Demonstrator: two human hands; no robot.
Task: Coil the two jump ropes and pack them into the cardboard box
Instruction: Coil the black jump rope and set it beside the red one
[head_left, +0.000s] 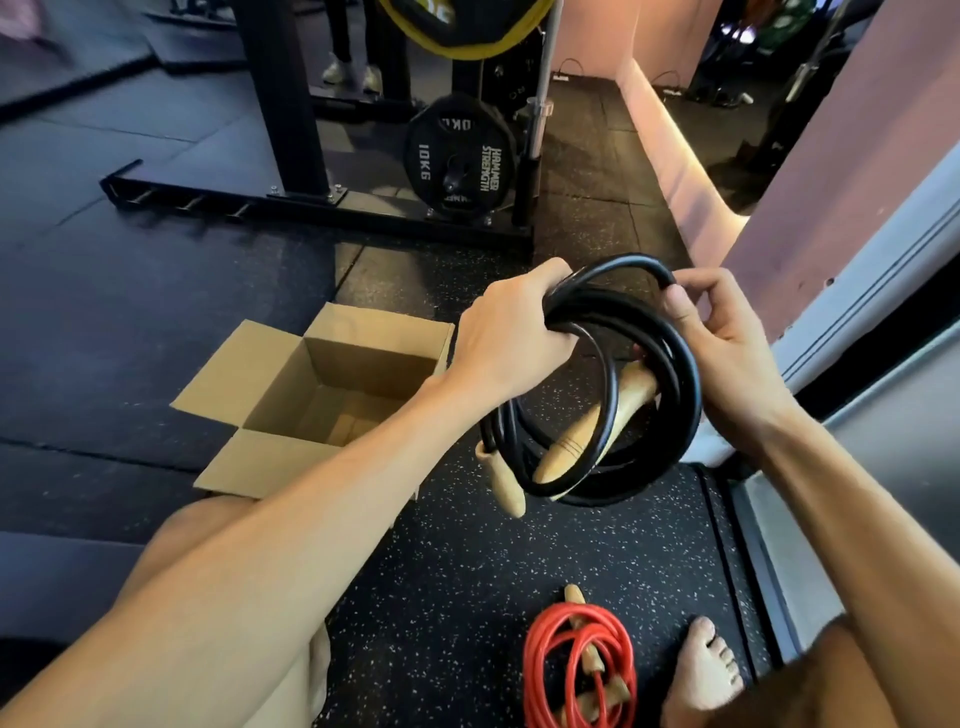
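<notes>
Centre frame: left hand (506, 332) and right hand (724, 345) both clamp the coiled black rubber jump rope with wooden handles (690, 395). I judge coiling done; next, lower it into the open brown cardboard box (363, 356), centre-left.

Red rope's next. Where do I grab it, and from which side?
Take the red rope from above, on its left arc, where the loops lie bunched flat on the floor; closing round all strands there should keep the coil together. The bare foot crowds its right side.
</notes>
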